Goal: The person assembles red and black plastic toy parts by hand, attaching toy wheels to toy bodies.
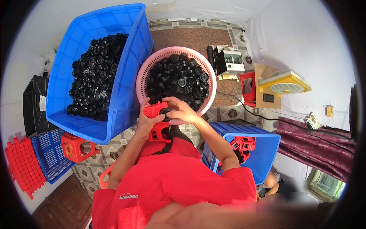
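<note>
Evidently, just on the near side of the pink basket (142, 84), the left hand (144, 123) holds a red frame (153, 109) while the right hand (183, 111) presses a black wheel (166, 112) against it. Likely light, stiff plastic, the frame should grip best by its solid sides.

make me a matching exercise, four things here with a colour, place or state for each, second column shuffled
Things:
1. pink basket
2. red plastic part
3. fan
4. curtain

Descriptions:
A. yellow and whitish
B. between the left hand and right hand
C. dark purplish red
D. heaped with round black pieces

Pairs: 1-D, 2-B, 3-A, 4-C
</note>
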Demonstrator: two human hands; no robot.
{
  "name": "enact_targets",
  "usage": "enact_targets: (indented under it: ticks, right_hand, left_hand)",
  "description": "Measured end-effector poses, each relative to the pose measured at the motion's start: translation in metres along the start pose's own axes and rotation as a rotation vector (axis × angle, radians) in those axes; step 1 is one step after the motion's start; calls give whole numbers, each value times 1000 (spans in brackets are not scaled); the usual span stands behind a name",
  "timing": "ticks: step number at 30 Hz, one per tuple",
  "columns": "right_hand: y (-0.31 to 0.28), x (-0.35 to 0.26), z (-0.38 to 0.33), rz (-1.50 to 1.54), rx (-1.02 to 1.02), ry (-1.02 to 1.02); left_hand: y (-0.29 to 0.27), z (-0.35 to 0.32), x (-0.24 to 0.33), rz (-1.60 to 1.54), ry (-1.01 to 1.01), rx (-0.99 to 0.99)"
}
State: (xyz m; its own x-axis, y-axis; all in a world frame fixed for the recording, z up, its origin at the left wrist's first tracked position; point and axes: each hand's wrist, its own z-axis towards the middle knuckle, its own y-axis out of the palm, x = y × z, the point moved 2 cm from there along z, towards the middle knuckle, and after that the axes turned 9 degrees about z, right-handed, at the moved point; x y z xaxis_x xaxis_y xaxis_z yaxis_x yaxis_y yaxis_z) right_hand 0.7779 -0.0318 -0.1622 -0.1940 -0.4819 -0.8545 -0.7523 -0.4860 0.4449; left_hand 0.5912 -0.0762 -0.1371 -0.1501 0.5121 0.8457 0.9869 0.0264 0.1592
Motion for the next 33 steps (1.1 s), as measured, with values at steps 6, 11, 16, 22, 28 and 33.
enact_targets:
  ticks: [6, 11, 16, 22, 28, 33]
  right_hand:
    - [-38, 2, 44, 67, -55, 85]
    - [-127, 23, 94, -1396, 816, 146]
    - [-126, 42, 108, -1498, 860, 54]
    - [-136, 50, 72, -304, 881, -210]
    - [3, -31, 10, 289, 533, -352]
    - [48, -38, -8, 179, 243, -306]
  left_hand:
    - [-7, -4, -8, -191, -77, 153]
    - [-8, 20, 4, -267, -42, 225]
    - [-20, 30, 24, -302, 95, 283]
    - [-18, 41, 22, -357, 122, 248]
    - [-33, 32, 25, -354, 155, 298]
    - [-27, 32, 30, -289, 174, 241]
